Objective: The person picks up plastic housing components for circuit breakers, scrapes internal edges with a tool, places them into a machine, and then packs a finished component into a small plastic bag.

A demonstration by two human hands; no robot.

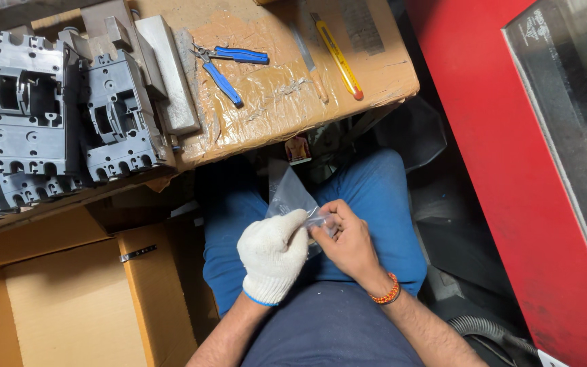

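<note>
While the person sits low with knees apart, both hands meet over the lap, and that's where the action is: the left hand (272, 255), in a white knit glove, pinches one edge of a small clear bag (292, 197), and the bare right hand (348, 239) pinches the edge opposite, thumb and fingertips closed on the plastic. So both grips are shut on that bag, which hangs between the thighs just above the blue jeans (382, 197), its upper part standing up loosely towards the tabletop. Held this close to the body, it sits right under the eyes, and it looks to me as if the two pinches are set against each other at the bag's mouth, though what is inside I can't make out. An orange bead bracelet (387, 293) rings the right wrist. Up ahead, the tabletop (266, 115) is cardboard wrapped in tape, and the tools lie within arm's reach: blue-handled pliers (229, 64), a yellow cutter (340, 61), a thin metal blade (305, 47) beside it. To the left stand grey moulded housings (42, 115), with a metal block (168, 75) just beside them. A cardboard box (69, 299) sits by the left knee, a red cabinet (511, 170) closes off the right, and a ribbed hose (490, 329) curls near the floor.
</note>
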